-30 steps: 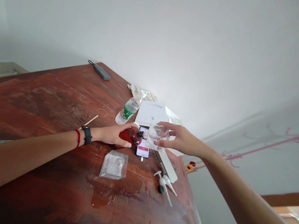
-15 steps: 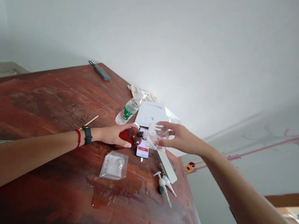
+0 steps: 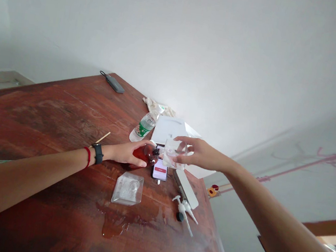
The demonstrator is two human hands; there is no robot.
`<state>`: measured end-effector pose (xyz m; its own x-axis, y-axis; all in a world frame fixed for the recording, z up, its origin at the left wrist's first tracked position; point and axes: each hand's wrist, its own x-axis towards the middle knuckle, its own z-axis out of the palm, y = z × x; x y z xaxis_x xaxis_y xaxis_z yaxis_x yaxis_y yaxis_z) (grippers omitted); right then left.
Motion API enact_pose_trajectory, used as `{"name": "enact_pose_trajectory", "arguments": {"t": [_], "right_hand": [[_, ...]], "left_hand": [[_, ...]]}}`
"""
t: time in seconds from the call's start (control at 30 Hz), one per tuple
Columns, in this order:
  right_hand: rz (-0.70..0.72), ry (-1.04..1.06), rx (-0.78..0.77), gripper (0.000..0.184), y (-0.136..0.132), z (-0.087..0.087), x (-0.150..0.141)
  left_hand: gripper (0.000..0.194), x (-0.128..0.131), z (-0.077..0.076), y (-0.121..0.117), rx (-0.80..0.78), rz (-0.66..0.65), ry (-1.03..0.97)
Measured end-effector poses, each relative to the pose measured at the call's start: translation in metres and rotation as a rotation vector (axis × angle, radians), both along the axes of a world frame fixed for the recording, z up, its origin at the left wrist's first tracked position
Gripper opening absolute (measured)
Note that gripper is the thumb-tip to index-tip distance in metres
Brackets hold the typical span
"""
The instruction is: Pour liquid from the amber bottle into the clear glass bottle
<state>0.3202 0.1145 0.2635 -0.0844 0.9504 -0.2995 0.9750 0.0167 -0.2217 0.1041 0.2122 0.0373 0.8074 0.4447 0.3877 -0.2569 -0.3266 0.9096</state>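
My left hand [image 3: 130, 153] is wrapped round a reddish-brown bottle [image 3: 146, 155], which lies tilted on its side with its neck pointing right. My right hand [image 3: 197, 152] grips a clear plastic container [image 3: 170, 154] by its far end. The bottle's dark neck is close to the container's left side; whether the two touch I cannot tell. Beneath them lies a phone [image 3: 160, 170] with a lit screen, partly hidden. Nearer to me rests a second clear plastic container [image 3: 128, 188], beside a wet puddle [image 3: 116, 224].
A water bottle [image 3: 143, 127] with a green label stands behind my left hand, near white paper [image 3: 167, 128] and a crumpled cloth [image 3: 154, 104]. White pump heads [image 3: 185, 212] and a black cap [image 3: 179, 216] lie near the table's right edge. A grey device [image 3: 114, 83] sits at the far corner.
Both hands keep their grips. The clear container in my right hand has shifted very slightly left, and the view has tilted a little.
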Motion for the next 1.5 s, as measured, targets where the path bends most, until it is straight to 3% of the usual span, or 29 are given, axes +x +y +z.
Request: {"name": "enact_pose_trajectory", "arguments": {"t": [1.03,1.5], "right_hand": [[0.012,-0.018,-0.087,0.085,0.020,0.011,-0.017],[0.032,-0.122,-0.115,0.092,0.031,0.021,-0.043]], "left_hand": [[0.065,-0.005,-0.001,0.010,-0.148,-0.071,-0.033],[0.067,-0.007,-0.005,0.018,-0.219,-0.125,-0.050]]}}
